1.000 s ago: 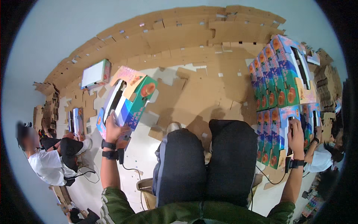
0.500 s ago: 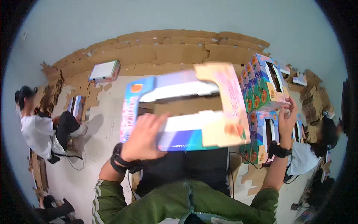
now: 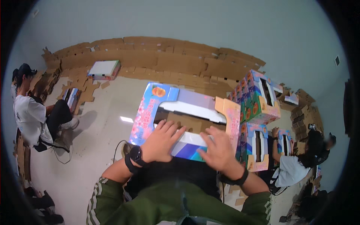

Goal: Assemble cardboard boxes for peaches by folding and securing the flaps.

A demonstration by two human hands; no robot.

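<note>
A colourful cardboard fruit box (image 3: pixel 189 152) lies over my lap, with pictures of orange fruit and pink blossom on its blue and peach ends. Its top has a wide opening that shows brown cardboard inside. My left hand (image 3: pixel 162 140) lies on the left part of the near side flap, fingers stretched to the rim of the opening. On the right part of the same flap rests my right hand (image 3: pixel 218 148), fingers apart. Both palms face down on the box, and neither hand is closed around anything.
Similar boxes (image 3: pixel 262 99) are stacked at my right. A closed white-topped box (image 3: pixel 104 68) stands at the far left. Flattened cardboard (image 3: pixel 161 56) lines the wall. One person (image 3: pixel 33 108) sits at my left, another (image 3: pixel 294 168) at my right beside boxes.
My right hand has come from the stacked boxes onto the box in front of me. That box, tilted and held by my left hand before, has lowered toward my lap.
</note>
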